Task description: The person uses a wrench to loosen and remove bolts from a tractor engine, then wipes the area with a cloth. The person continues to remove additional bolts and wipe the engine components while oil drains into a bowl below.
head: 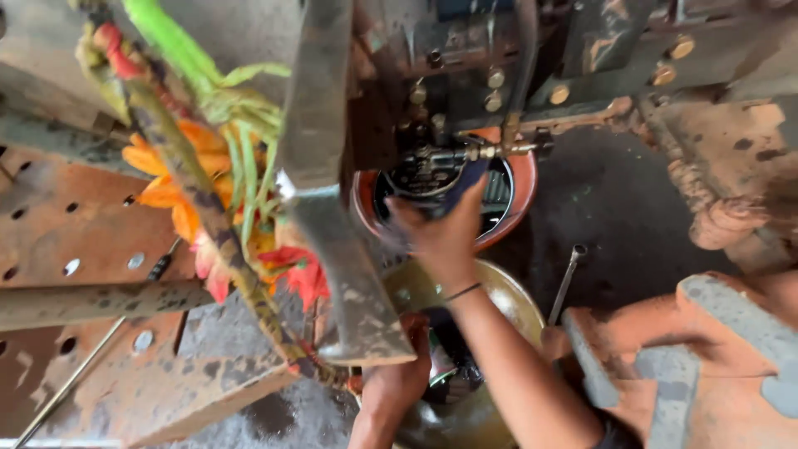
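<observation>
The right hand [440, 233] was closed on a dark blue cloth [464, 185], pressed against the black engine part [424, 170] at twelve o'clock above the orange basin [522, 191]; firm, short wipes would likely serve best. That forearm stretched straight upward, while the left hand [399, 374] at six o'clock gripped the brass bowl [507, 295], fingers hidden.

Dark gritty floor [615, 199] w/ rusty perforated plate [75, 241] (left), daylight.
</observation>
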